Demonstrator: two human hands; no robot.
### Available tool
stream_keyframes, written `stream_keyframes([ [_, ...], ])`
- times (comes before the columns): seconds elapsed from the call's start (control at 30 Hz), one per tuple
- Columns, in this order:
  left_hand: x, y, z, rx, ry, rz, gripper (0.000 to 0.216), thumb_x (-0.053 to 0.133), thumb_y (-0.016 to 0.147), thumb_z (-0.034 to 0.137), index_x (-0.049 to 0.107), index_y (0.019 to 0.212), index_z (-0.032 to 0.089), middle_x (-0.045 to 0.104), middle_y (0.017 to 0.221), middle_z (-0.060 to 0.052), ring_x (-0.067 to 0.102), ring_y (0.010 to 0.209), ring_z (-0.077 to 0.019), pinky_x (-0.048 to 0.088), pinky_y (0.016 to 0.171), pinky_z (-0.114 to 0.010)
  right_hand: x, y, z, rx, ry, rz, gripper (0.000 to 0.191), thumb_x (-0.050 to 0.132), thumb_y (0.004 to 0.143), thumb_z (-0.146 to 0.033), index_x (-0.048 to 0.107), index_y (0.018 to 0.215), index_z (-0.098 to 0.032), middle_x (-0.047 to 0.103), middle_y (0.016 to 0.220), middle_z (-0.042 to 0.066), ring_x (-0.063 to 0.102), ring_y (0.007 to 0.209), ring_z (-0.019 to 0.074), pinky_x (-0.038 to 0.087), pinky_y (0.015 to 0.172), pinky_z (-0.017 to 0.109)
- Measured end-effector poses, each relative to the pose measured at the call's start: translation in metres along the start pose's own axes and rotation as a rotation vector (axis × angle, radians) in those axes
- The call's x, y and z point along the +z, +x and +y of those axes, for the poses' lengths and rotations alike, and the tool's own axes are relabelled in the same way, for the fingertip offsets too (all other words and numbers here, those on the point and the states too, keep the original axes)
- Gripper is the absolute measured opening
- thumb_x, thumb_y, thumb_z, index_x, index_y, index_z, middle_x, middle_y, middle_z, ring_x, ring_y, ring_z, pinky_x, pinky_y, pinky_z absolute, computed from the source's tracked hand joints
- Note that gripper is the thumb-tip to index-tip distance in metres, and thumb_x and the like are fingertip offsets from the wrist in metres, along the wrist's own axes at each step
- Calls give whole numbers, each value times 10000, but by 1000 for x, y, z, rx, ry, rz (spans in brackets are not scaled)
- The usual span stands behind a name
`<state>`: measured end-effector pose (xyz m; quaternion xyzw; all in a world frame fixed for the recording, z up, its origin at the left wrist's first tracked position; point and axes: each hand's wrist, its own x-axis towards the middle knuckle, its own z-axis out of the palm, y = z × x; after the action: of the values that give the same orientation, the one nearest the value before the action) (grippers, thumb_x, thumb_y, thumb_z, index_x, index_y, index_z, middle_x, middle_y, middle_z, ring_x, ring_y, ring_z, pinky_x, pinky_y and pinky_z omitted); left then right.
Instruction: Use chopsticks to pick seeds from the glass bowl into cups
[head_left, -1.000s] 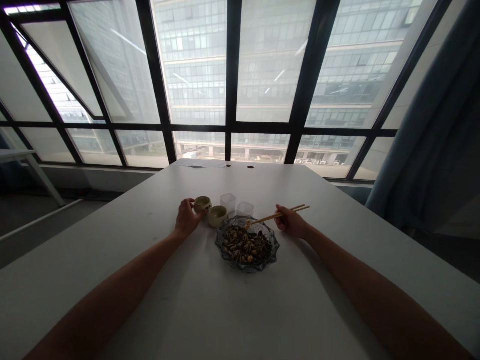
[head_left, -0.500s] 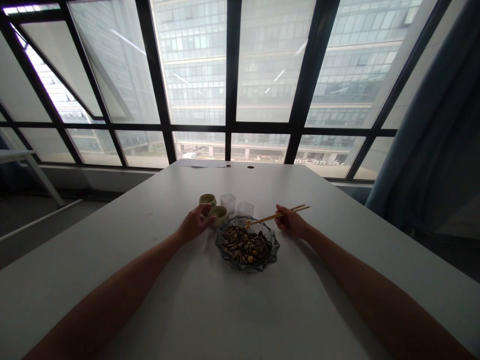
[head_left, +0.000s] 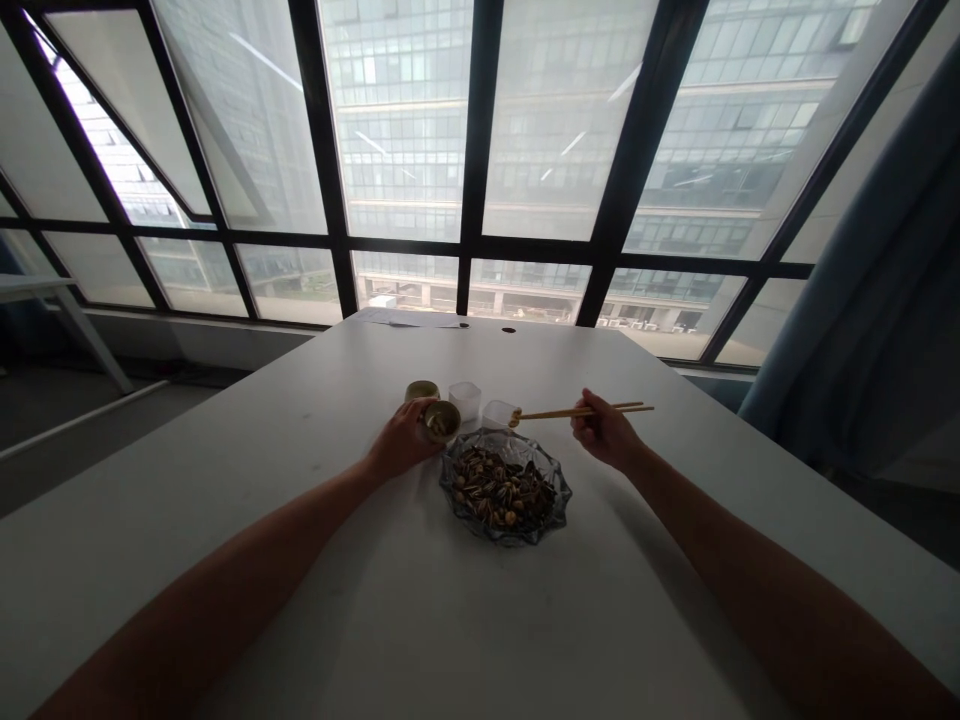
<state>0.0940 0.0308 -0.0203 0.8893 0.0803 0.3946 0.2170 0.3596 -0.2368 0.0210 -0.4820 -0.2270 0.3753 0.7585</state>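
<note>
Left hand (head_left: pixel 403 448): fingers curled around the small cup, thumb and fingertips on its side wall; a closed hold.
Small cup (head_left: pixel 442 421): glazed, pale brown, in the left fingers, tilted with its mouth turned toward the camera; something small lies inside, too unclear to name. Whether its base touches the table cannot be told.
Second cup (head_left: pixel 421 390): same make, upright, just beyond the left fingertips and touching or nearly touching the held cup.
Right hand (head_left: pixel 604 433): fingers closed on the chopsticks, gripping them in their rear half.
Chopsticks (head_left: pixel 585 410): a wooden pair, nearly level, running leftward from the right fingers, butt ends sticking out past the hand to the right. The tips are pressed together on a small pale piece (head_left: pixel 514 420).
Clear cups: two, of see-through plastic. One (head_left: pixel 465 399) is just right of the left fingertips; the other (head_left: pixel 498 413) is directly beside the chopstick tips.
Glass dish (head_left: pixel 562 492): dark, scalloped rim, on the table between the two hands, nearer the camera than both sets of fingers and below the chopstick tips.
Dish contents (head_left: pixel 499 490): a heap of striped seeds and pale round nuts.
Table (head_left: pixel 450 620): white, plain, bearing all the above.
Paper (head_left: pixel 409 318): flat sheets at the far table edge, well beyond the fingers.
Curtain (head_left: pixel 862 330): blue-grey, well right of the right hand.
</note>
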Motion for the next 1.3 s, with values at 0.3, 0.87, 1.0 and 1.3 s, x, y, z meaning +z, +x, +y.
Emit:
stream_keyframes([
  [0.3,0,-1,1,22,0,15,730,862,665,343,558,1308,180,664,1271,-144,647,1172,-311,563,974,-441,59,-11,2,-381,-126,65,505,778,746,-643,608,665,-175,630,504,17,522,368,91,415,327,189],
  [0.87,-1,0,5,-15,-33,0,745,846,665,394,586,1324,164,685,1266,-145,690,1077,-283,605,878,-392,99,-38,11,-408,-343,-6,603,713,703,-769,678,759,-169,722,640,64,639,450,146,493,411,245],
  [1.0,0,0,3,-87,-21,27,798,843,664,486,582,1338,149,693,1245,-155,693,1079,-303,596,898,-410,93,-37,5,-437,-402,37,654,654,718,-813,672,666,-162,649,499,50,565,363,129,424,345,231],
  [1.3,0,1,4,-140,20,-18,796,828,669,532,604,1335,158,725,1192,-145,704,1037,-311,580,911,-425,86,-41,-6,-339,-642,-43,649,699,673,-796,669,582,-155,568,382,17,453,272,90,329,277,193],
])
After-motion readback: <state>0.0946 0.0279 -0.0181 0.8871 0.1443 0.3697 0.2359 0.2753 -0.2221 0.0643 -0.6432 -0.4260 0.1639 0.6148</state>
